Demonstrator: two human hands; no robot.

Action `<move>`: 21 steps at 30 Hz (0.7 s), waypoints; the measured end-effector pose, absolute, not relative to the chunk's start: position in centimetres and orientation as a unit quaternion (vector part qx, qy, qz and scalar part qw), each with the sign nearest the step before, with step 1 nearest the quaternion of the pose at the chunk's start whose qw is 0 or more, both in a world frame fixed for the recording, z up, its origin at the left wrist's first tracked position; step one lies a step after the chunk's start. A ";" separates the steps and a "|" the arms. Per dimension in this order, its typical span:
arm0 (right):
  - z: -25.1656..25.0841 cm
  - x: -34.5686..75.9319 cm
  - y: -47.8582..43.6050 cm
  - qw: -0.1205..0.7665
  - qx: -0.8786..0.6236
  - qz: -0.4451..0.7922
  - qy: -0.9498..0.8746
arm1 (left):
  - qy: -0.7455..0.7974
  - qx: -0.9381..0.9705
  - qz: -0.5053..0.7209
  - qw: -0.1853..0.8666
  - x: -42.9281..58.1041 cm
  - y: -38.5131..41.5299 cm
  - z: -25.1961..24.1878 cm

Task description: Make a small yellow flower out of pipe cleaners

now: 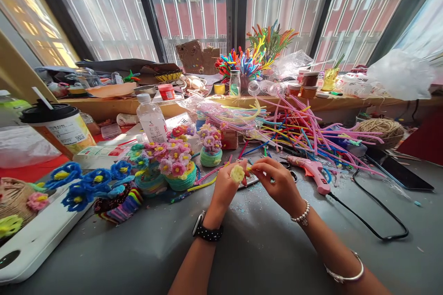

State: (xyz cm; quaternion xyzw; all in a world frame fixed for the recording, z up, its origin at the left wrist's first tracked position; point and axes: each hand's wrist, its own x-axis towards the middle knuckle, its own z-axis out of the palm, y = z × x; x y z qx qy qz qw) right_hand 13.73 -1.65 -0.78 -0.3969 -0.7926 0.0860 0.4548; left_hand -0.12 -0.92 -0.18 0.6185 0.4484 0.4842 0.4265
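Observation:
A pale yellow pipe-cleaner flower [237, 174] is held in my left hand [223, 187], whose fingers close around it. My right hand [281, 184] is close beside it, thumb and fingertips pinched together. A small yellow bit of pipe cleaner [249, 167] shows at those fingertips; most of it is hidden. Behind my hands, scissors [293, 175] lie partly covered. To the right rests a pink glue gun [313, 173] with its black cord. Left of my hands stand small pots of pipe-cleaner flowers, among them a pink bunch [176, 156] and a blue bunch [97, 179].
Loose pipe cleaners [304, 124] are heaped at the back right, near a twine ball [380, 131] and a dark tablet [398, 170]. A water bottle [152, 120], a lidded cup [62, 129] and a white device [38, 235] stand left. Jars line the windowsill [124, 105].

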 end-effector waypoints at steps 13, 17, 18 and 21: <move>-0.9 13.4 -1.7 0.393 -0.430 0.039 -0.812 | 0.437 0.647 0.446 0.438 0.1 -0.7 -0.3; -1.0 13.3 -1.8 0.388 -0.440 0.009 -0.810 | 0.429 0.622 0.459 0.467 0.3 -0.7 -0.3; -1.0 13.3 -1.8 0.391 -0.439 0.006 -0.809 | 0.426 0.615 0.462 0.477 0.3 -0.7 -0.4; -1.0 13.1 -1.9 0.400 -0.440 0.009 -0.804 | 0.419 0.591 0.466 0.508 0.4 -0.8 -0.4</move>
